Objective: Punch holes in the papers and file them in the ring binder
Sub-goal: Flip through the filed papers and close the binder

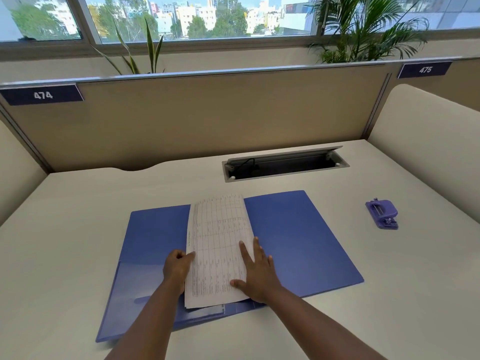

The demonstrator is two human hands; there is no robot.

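Both forearms reach in from my side toward the binder (298,242), which lies open and flat on the bench (78,216). My left hand (176,268) pinches the left long edge of the papers (218,245), fingers curled onto it. My right hand (257,274) lies spread and flat, pressing the sheets' right half down. Those papers sit over the binder's spine, long axis running away from me, parallel to the spine. I cannot see the rings; the sheets cover them. Off to the binder's right, well apart from it, sits the punch (381,213), nearer my right hand. I judge the sheets are being seated on the spine, so that left edge must line up with it.
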